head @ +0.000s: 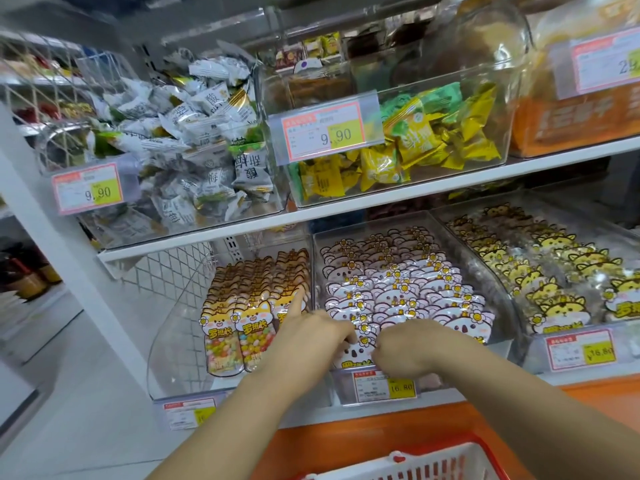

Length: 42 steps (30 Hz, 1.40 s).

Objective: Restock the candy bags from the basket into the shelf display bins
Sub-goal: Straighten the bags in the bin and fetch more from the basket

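Both bare forearms extended forward. Left hand (311, 341): index finger straight, rest curled. Right hand (405, 353): knuckles up, fingers curled under.

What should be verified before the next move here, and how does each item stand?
1. Grip on front koala bag by left hand and right hand: ok.
2. Bag matches middle bin: ok, koala bags throughout.
3. Room in middle bin: not ok, rows look packed.
4. Room in left bin: ok, bare space beside its orange bags.
5. Bags left in basket: cannot tell, only its edge shows.
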Each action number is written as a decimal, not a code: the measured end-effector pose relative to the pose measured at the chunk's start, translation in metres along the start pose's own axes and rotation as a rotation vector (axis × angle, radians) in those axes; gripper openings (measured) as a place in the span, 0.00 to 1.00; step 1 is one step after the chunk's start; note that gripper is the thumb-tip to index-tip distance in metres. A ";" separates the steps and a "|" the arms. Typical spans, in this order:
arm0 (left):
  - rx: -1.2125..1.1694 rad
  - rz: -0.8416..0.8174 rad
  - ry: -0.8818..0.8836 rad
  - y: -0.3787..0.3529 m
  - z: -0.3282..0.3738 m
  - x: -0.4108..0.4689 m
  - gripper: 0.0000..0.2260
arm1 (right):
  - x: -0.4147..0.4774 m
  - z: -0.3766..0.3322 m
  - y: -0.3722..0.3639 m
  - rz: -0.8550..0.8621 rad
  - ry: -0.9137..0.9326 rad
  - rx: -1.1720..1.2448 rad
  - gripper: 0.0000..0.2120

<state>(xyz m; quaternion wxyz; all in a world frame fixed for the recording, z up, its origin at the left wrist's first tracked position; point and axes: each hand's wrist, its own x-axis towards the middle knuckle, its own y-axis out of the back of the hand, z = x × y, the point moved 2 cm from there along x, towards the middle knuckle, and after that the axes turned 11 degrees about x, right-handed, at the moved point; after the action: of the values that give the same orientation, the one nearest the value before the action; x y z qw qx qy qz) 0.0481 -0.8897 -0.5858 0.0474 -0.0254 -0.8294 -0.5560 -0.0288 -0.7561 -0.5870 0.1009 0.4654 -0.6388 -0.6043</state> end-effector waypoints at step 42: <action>-0.086 0.178 0.032 -0.007 0.018 -0.026 0.18 | -0.041 0.033 -0.033 0.783 0.181 0.001 0.31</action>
<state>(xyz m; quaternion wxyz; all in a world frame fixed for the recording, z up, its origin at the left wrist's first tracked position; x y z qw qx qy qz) 0.0725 -0.8760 -0.6019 0.1089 -0.0923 -0.7985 -0.5848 -0.0138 -0.6987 -0.6060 0.3790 0.2384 -0.7568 -0.4763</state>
